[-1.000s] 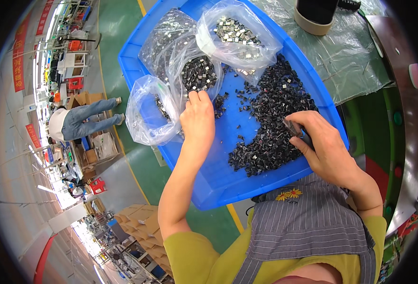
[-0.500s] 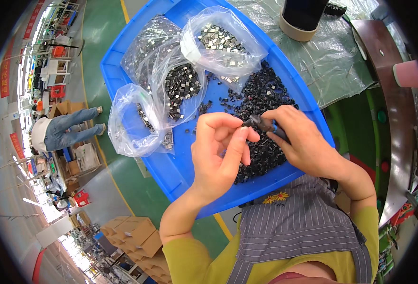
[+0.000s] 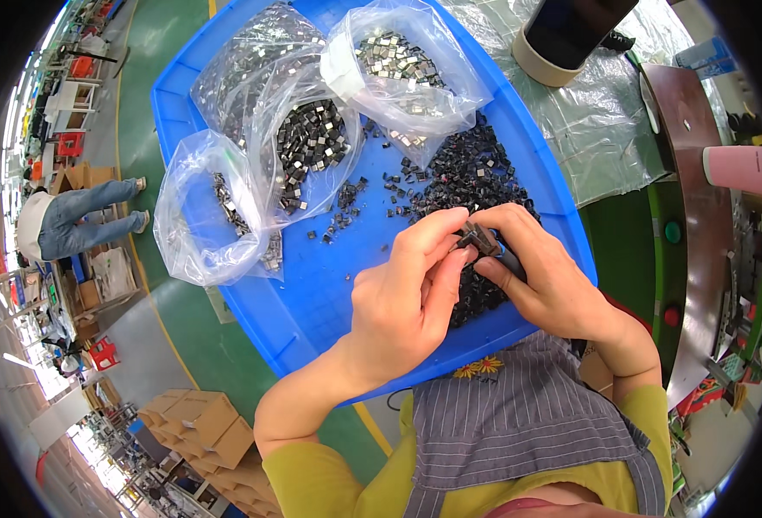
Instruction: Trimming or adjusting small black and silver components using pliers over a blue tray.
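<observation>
My left hand point(image 3: 402, 302) is closed, thumb and forefinger pinching a small black part point(image 3: 464, 240). Wrapped around dark pliers point(image 3: 485, 241), my right hand point(image 3: 555, 281) has their jaws up against that part; the fingers partly cover the contact. Both hands are above a big blue tray point(image 3: 303, 332). Beneath and beyond them spreads a loose heap of small black parts point(image 3: 476, 164). Clear plastic bags lie at the tray's far left: one bag point(image 3: 208, 203) at the near side, another point(image 3: 312, 151) in the middle, and a third point(image 3: 402, 73) with silvery pieces.
A tan ring-shaped holder point(image 3: 543, 62) with a dark screen stands on the plastic-covered surface point(image 3: 610, 142) beyond the tray. A pink cup point(image 3: 741, 170) is at far right. Brown cartons point(image 3: 204, 423) are stacked at lower left. Another person point(image 3: 79, 220) stands off to the left.
My left fingers have closed in on the pliers' jaws, and both hands are now nearer together. The whole view has shifted slightly, with the tray appearing farther left.
</observation>
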{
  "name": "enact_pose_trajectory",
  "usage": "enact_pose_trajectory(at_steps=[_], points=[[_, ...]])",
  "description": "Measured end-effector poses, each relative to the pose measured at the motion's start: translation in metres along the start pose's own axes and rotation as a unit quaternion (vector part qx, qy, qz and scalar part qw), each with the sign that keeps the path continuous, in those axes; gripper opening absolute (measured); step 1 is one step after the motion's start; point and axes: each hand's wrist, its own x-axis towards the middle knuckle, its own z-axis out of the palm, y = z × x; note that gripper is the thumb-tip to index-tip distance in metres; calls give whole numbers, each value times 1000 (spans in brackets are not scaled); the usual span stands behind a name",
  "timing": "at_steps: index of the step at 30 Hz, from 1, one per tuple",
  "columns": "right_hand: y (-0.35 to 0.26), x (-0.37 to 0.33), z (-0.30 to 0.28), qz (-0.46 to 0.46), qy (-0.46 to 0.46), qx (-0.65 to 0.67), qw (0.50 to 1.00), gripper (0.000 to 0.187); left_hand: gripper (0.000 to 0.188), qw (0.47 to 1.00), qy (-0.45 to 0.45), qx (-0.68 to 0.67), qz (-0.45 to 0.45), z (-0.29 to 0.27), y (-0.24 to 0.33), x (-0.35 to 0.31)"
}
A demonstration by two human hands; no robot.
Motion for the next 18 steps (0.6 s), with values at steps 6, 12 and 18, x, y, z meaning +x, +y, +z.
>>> enact_pose_trajectory(at_steps=[6, 12, 18], points=[[1, 0, 1, 6, -6, 3, 1000, 35, 37, 999, -13, -17, -29, 0, 2, 1], [-1, 0, 0, 6, 4, 9, 1000, 31, 36, 999, -14, -19, -29, -1, 3, 0], [0, -1, -1, 4, -4, 11, 1000, 35, 37, 1000, -14, -15, -23, 0, 2, 1]])
